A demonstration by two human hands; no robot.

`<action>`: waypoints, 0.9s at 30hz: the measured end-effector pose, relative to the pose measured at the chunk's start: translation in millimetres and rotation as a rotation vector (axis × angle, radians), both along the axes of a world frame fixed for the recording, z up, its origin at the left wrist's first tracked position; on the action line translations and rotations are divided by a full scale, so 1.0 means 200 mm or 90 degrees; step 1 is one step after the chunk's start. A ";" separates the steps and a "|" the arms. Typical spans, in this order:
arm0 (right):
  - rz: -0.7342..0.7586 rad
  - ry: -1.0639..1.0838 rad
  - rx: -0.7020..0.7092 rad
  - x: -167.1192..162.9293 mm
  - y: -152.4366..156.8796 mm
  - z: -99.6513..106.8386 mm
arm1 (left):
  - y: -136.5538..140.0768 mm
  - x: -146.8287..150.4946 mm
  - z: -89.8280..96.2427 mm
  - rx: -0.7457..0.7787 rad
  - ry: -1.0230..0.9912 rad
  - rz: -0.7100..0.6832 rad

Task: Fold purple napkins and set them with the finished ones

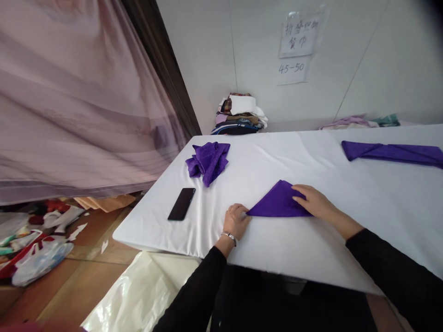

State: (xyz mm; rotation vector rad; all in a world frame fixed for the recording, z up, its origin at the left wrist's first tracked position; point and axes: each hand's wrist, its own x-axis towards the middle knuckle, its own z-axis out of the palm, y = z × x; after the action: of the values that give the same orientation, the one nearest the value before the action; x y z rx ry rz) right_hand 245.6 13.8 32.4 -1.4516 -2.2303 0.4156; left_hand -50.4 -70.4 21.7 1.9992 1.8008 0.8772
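Note:
A purple cloth napkin [277, 203], folded to a triangle, lies near the table's front edge with its long side toward me. My left hand [237, 220] is closed on the napkin's left corner, the thumb and fingertips pinched together. Over the napkin's right part rests my right hand [313, 202], its thumb and fingers apart and touching the cloth. This hand hides the right corner. Further back on the left sits a crumpled heap of purple cloth [209, 161]. A long folded strip of purple cloth [394, 153] lies at the back right.
A black phone [182, 204] lies on the white-covered table [263, 251] left of my hands. Stacked clothes [240, 115] stand behind the table against the wall. A pink curtain [79, 92] hangs at left, above bags [41, 258] on the floor.

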 end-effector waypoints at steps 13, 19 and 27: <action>-0.054 -0.005 -0.078 -0.07 0.18 -0.07 | -0.01 0.02 -0.01 0.001 0.015 -0.066; -0.002 0.011 -0.002 -0.08 0.18 -0.04 | -0.03 0.03 0.01 0.005 0.022 -0.061; 0.323 0.003 0.033 -0.25 0.16 0.02 | -0.01 0.02 0.00 0.023 0.041 -0.102</action>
State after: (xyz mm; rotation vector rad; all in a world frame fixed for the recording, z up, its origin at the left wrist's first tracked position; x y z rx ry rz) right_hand 196.0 46.0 37.4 -0.8407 -2.5723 0.5096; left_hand -45.7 -72.4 21.3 2.1815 1.6409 0.8109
